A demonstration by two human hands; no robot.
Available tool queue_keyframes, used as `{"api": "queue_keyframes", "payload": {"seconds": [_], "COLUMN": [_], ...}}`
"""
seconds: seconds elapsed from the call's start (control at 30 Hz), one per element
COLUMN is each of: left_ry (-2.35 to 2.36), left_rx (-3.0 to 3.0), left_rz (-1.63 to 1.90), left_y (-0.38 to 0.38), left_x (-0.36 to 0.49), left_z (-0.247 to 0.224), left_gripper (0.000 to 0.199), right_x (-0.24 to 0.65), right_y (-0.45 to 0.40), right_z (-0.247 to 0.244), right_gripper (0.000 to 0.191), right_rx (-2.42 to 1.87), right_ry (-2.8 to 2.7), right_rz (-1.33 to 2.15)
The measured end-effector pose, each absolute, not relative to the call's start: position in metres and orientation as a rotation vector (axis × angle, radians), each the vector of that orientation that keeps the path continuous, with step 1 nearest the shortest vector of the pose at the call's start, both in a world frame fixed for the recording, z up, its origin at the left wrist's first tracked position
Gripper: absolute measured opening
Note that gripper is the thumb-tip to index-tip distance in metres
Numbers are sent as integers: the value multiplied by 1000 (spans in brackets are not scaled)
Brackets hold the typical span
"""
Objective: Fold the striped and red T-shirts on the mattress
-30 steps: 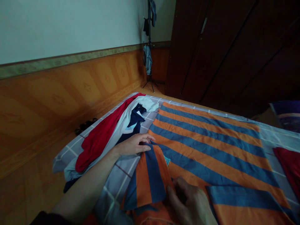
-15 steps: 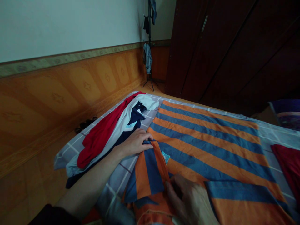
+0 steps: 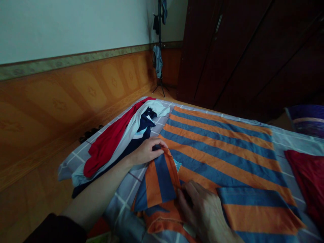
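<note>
An orange and blue striped shirt (image 3: 217, 145) lies spread on the bed, its collar end toward me. My left hand (image 3: 150, 150) pinches the hem corner of its left sleeve (image 3: 158, 182), which is turned inward over the body. With fingers curled, my right hand (image 3: 202, 206) grips the same sleeve's edge lower down, near the shoulder. A small light-blue patch (image 3: 177, 164) shows beside the sleeve. The other sleeve (image 3: 258, 206) lies folded across the shirt at the right.
Red, white and navy clothes (image 3: 113, 141) lie heaped along the bed's left side. A red garment (image 3: 306, 182) lies at the right on the checked sheet (image 3: 126, 199). Beyond the bed stand a coat rack (image 3: 160, 57) and a dark wardrobe (image 3: 227, 50).
My left hand has lifted the sleeve's hem corner slightly and shifted it inward, partly covering the blue patch. My right hand keeps its hold. The view has shifted a little.
</note>
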State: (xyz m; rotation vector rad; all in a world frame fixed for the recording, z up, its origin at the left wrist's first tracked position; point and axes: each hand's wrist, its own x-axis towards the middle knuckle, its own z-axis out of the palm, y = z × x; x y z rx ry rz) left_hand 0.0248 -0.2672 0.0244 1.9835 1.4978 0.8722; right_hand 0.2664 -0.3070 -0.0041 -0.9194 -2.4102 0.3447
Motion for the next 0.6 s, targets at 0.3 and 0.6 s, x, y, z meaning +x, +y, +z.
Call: {"api": "queue_keyframes", "payload": {"seconds": [0.3, 0.6], "left_ry": [1649, 1546], "left_rx": [2370, 2544], "left_rz": [862, 523], "left_y": [-267, -272], "left_x": [34, 38], "left_z": [14, 19], "left_gripper": [25, 18], "right_x": [268, 260], "right_y": [-308, -321], "right_z": [2, 6], "right_gripper": [20, 24], "right_rx": [-890, -526], "right_ry": [-2396, -2548], "right_rz": [104, 229]}}
